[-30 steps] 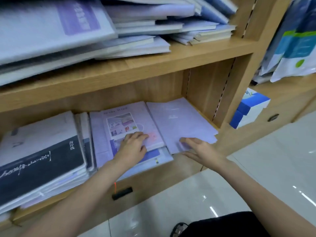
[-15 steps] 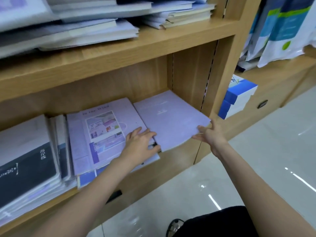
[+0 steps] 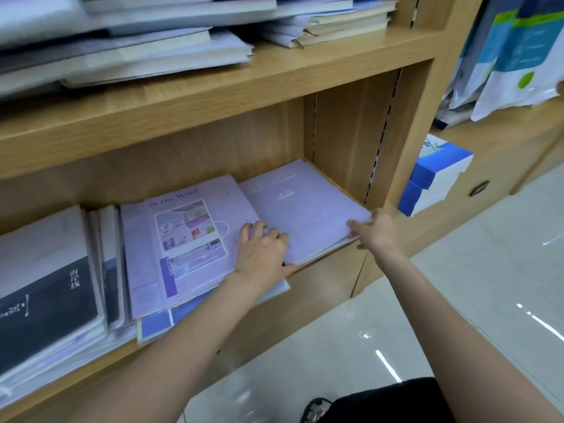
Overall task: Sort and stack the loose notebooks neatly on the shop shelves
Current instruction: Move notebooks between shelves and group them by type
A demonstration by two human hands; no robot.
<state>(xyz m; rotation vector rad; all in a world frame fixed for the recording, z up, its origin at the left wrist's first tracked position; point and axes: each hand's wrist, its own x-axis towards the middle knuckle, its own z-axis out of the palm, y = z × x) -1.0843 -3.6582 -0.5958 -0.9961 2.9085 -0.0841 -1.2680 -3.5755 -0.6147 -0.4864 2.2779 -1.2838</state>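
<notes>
1. We see the plain lilac notebook lying flat at the right end of the lower wooden shelf, between our hands.
2. Our left hand rests flat, fingers relaxed, at its left edge; our right hand pinches its front right corner.
3. We count two lilac notebooks side by side; the other is the picture-covered lilac notebook.
4. Its long axis runs front to back, angled slightly leftward.

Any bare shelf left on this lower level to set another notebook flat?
Hardly. A thin bare strip runs between the plain lilac notebook and the side panel; front lip also shows. Leftward, the "In the Wind" notebook and the dark-covered stack pack the shelf.
</notes>
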